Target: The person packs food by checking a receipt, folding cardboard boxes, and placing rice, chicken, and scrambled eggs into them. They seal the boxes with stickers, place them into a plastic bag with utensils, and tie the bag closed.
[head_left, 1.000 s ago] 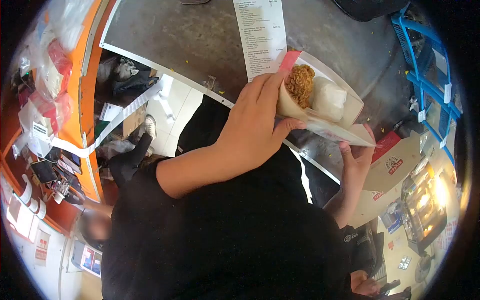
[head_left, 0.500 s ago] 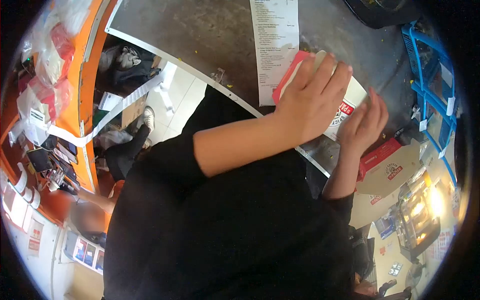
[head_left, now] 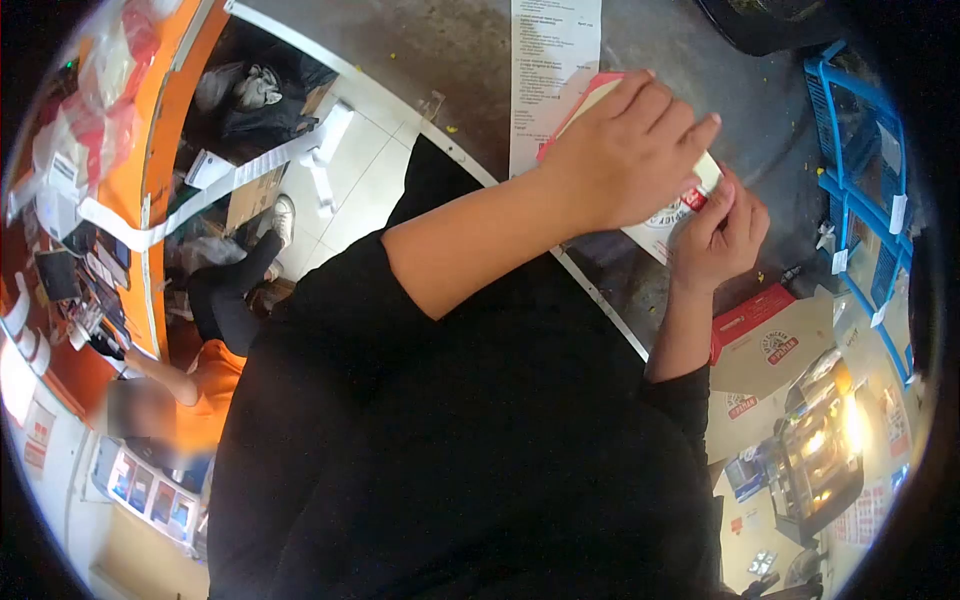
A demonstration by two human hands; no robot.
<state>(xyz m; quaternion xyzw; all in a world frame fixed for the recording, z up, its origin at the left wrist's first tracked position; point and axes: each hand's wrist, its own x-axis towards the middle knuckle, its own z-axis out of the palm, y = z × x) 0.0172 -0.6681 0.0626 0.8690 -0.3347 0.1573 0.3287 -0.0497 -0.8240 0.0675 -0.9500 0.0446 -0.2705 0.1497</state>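
A small cream-and-red printed food carton (head_left: 648,240) is held tilted above the metal counter, near its edge. Across its top lies my left hand (head_left: 630,150), fingers bent over the carton and covering much of it. My right hand (head_left: 722,232) pinches the carton's right edge between thumb and fingers, close to the red print. Beneath the carton's far left side, a long printed receipt (head_left: 556,60) rests flat on the counter. The carton's underside and inside are hidden.
Blue wire racks (head_left: 850,190) stand at the right. Larger printed cartons (head_left: 770,345) lie beside my right forearm, with a lit glass cabinet (head_left: 820,450) beyond. A black object (head_left: 770,25) sits at the top right. A person in an orange top (head_left: 215,390) works at the left.
My right hand has closed from spread fingers to a pinch on the carton's edge. My left hand has moved slightly up and turned over the carton. The view has shifted a little.
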